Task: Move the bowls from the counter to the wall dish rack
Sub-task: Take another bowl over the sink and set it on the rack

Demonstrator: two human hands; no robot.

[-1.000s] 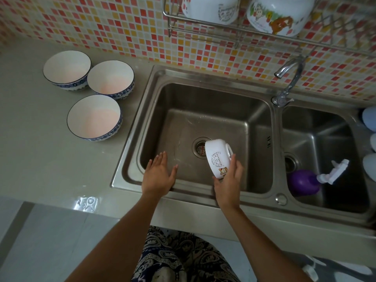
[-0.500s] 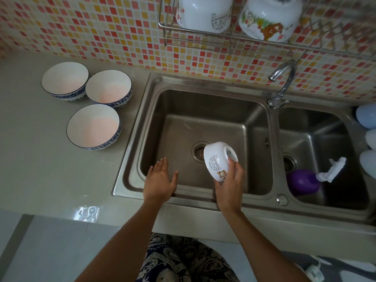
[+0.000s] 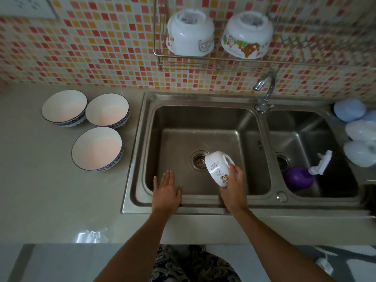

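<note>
My right hand [image 3: 234, 191] grips a small white bowl with a bear print [image 3: 217, 167], tipped on its side over the left sink basin [image 3: 177, 139]. Flat and open, my left hand [image 3: 165, 191] hovers by the basin's front rim. Three blue-rimmed bowls stand upright on the counter at left: a back left bowl [image 3: 64, 107], a back right bowl [image 3: 107, 109] and a front bowl [image 3: 97, 148]. On the tiled wall hangs the wire dish rack [image 3: 217, 60], which holds two white bowls upside down, a left one [image 3: 190, 33] and a right one [image 3: 247, 35].
A chrome tap [image 3: 264, 92] rises between the two basins, below the rack. The right basin holds a purple spray bottle [image 3: 299, 178]. Pale blue and white rounded items [image 3: 358, 135] sit on the counter at far right. The beige counter [image 3: 40, 180] runs leftward.
The camera has tilted up, so more of the rack and wall shows. The white bowl in my right hand has turned slightly; both hands stay over the left basin.
</note>
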